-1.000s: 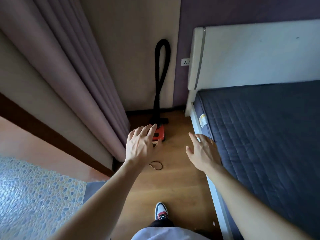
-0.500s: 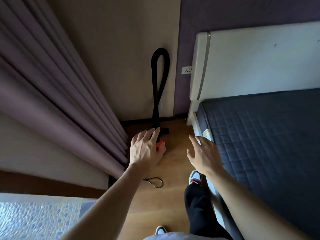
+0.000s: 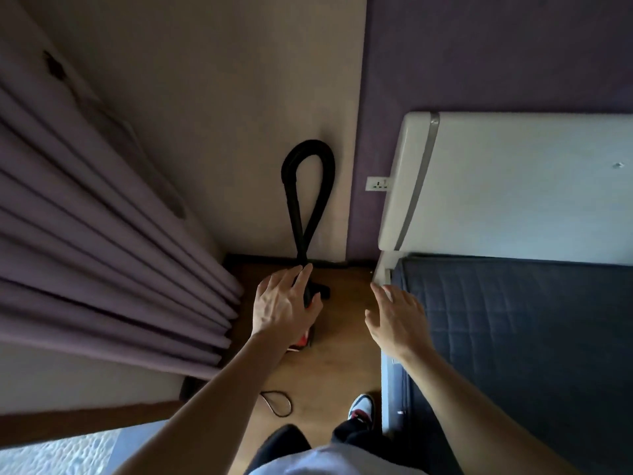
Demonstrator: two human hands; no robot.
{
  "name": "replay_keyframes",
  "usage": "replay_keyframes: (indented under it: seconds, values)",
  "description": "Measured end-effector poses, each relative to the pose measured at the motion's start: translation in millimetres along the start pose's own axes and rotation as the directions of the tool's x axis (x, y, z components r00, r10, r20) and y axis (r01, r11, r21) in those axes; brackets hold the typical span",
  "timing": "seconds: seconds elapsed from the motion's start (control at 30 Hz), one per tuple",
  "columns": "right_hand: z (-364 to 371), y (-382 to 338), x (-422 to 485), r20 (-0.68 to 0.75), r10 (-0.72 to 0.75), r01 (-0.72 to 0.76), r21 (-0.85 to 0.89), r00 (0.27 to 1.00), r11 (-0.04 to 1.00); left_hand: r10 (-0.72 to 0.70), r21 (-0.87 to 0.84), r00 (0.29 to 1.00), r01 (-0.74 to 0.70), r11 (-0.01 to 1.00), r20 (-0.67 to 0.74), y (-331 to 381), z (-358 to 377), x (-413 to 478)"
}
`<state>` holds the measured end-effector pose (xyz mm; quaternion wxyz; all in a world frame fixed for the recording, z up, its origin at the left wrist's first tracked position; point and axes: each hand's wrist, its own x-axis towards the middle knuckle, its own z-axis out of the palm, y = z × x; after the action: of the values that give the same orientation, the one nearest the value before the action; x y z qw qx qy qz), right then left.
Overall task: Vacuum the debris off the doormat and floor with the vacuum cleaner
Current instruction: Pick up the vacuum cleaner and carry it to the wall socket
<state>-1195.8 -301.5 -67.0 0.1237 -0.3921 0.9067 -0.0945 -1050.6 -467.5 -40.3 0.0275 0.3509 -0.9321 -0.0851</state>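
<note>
Between the curtain (image 3: 113,269) and the bed, at the end of a narrow strip of wood floor (image 3: 342,354), stands the vacuum cleaner (image 3: 305,339). Its black hose (image 3: 308,186) loops up against the beige wall in the corner. Only a sliver of the red body shows below the left hand (image 3: 284,306); the rest is covered by that hand.

Surroundings: purple pleated curtain crowds the left side of the passage. White headboard (image 3: 513,180) and dark quilted mattress (image 3: 531,337) close off the right. A wall socket (image 3: 377,183) sits just left of the headboard. A thin black cord loop (image 3: 277,402) lies on the floor near the curtain's foot. One sneaker (image 3: 361,407) stands beside the bed frame.

Left hand: fingers spread apart, fingertips level with the hose base; contact cannot be confirmed. Right hand (image 3: 397,320): open, fingers loosely apart, over the bed edge, holding nothing.

Versus half a second ago: camera closer to the corner, hose larger in frame. Left hand has advanced so it now overlaps the hose base and hides more of the red body. Right hand has kept its pose.

Unclear: the vacuum's head and any handle are hidden. A pale pebbled surface at lower left is cut off by the frame edge. Doormat and debris not identifiable.
</note>
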Motion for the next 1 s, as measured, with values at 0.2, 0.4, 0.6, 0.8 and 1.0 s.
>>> replay_keyframes:
  seconds: [0.2,0.4,0.6,0.8,1.0]
  values:
    - [5,3,60,0.095,-0.102,0.102,0.01,0.99,0.995,-0.134,0.002,0.99,0.134,0.991,0.035,-11,9,31]
    - [12,-22,103,0.16,-0.201,0.205,-0.009,0.966,0.979,-0.226,-0.004,0.974,0.226,0.974,0.011,-43,7,51]
    - [14,-67,152,0.163,-0.282,0.294,-0.05,0.945,0.955,-0.315,-0.032,0.949,0.315,0.949,-0.008,-89,2,67]
    - [26,-114,187,0.177,-0.366,0.377,-0.036,0.914,0.925,-0.396,-0.07,0.918,0.394,0.916,-0.017,-120,6,82]
    - [35,-122,217,0.226,-0.49,0.507,-0.023,0.842,0.861,-0.508,-0.084,0.861,0.505,0.859,-0.022,-119,13,84]
